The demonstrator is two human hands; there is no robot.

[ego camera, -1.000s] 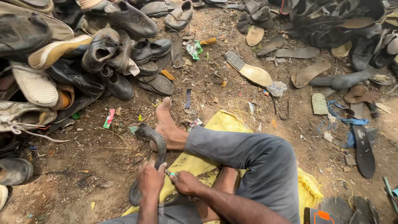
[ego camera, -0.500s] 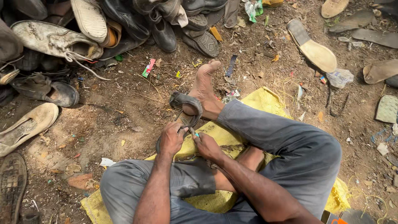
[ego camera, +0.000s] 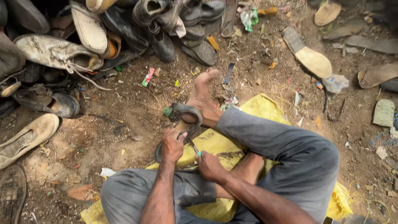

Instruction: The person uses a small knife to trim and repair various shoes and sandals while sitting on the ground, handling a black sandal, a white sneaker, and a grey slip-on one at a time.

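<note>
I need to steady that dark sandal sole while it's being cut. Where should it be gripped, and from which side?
Probably grip the sandal sole at its near end, coming from the left, where the left hand already clasps it. The far end is pinned under the bare foot, and the right hand works a small blade along the right edge.

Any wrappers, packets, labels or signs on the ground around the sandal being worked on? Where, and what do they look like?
Small wrapper: on the dirt left of the bare foot, narrow strip, red, green and white.
Crumpled wrapper: top, by the shoe pile, green and white.
Crumpled plastic bag: right, beside a tan sole, whitish.
Yellow sack: under the person, flat.
No signs or screens.
</note>
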